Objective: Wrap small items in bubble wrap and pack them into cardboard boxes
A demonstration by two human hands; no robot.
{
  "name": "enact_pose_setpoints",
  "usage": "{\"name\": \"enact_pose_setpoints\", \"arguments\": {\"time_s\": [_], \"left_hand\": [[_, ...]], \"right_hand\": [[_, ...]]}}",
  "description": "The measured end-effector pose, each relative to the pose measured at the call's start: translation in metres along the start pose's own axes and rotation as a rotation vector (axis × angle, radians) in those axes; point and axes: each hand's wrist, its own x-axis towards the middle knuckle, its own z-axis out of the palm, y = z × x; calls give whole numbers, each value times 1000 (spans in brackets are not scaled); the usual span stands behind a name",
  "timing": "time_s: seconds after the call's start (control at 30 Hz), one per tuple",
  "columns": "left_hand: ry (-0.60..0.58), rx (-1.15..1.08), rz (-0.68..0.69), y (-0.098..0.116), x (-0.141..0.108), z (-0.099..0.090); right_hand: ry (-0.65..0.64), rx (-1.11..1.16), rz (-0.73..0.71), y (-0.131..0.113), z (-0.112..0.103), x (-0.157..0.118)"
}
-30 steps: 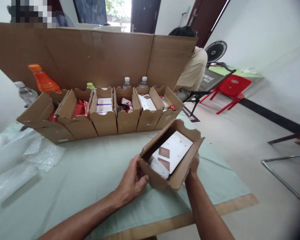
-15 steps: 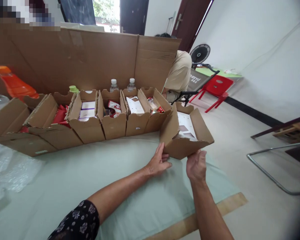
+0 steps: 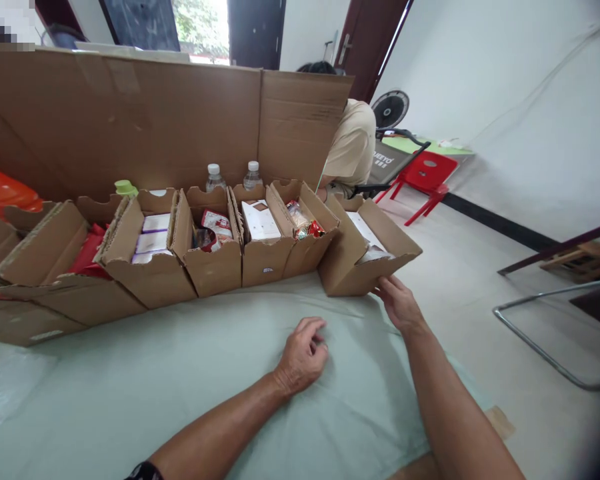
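My right hand (image 3: 401, 304) holds the lower right corner of an open-topped cardboard box (image 3: 347, 269), its fingertips partly hidden behind the box. White packets with a printed pattern (image 3: 364, 230) stand inside. This box is at the right end of a row of similar boxes, beside one with small shiny wrapped packets (image 3: 300, 217). Near the middle of the green tablecloth (image 3: 220, 373) is my left hand (image 3: 305, 355), fingers loosely bent and apart, holding nothing. Other boxes in the row hold a white carton (image 3: 261, 220), a red and white bag (image 3: 217, 227), white-and-purple boxes (image 3: 153, 237) and red packets (image 3: 90, 252).
Behind the row stands a tall cardboard panel (image 3: 190, 120). Two clear bottles (image 3: 253, 176), a green cap (image 3: 125, 187) and an orange bottle (image 3: 5, 190) show there. Bubble wrap (image 3: 13, 387) lies at left. A person in a beige shirt (image 3: 353, 143) sits beyond, near a red chair (image 3: 427, 172).
The cardboard box has straightened and come down against the end of the row. My left hand has left it and moved down. My right hand has shifted to the box's right corner.
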Motion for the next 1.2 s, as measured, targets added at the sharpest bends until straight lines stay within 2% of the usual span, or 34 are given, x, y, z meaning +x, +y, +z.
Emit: {"name": "enact_pose_setpoints", "arguments": {"time_s": [0.17,0.33,0.63,0.73,0.8,0.87,0.93,1.0,1.03,1.07,1.1,1.2], "left_hand": [[-3,28,9,-1,-1,2],[-13,61,66,-1,-2,3],[-4,112,157,2,-2,6],[0,128,157,3,-2,6],[-4,137,149,3,-2,7],[-8,144,142,2,-2,8],[-8,151,139,2,-1,8],[-5,157,142,2,-1,8],[-4,160,142,2,-1,8],[-2,163,141,2,0,8],[1,164,138,2,0,8],[31,146,120,2,0,7]], "right_hand": [[-57,38,-5,-2,5,39],[-230,154,-67,-8,19,61],[-375,84,-13,-9,44,101],[-376,65,-16,-8,51,107],[-331,37,-9,-6,50,106],[-231,2,-3,-5,47,100],[-6,-28,-52,-8,43,88],[297,-50,-180,-16,45,69],[400,-70,-264,-22,49,57],[435,-102,-352,-31,55,44],[387,-150,-437,-40,65,31],[-5,-436,-596,-70,103,3]]}}
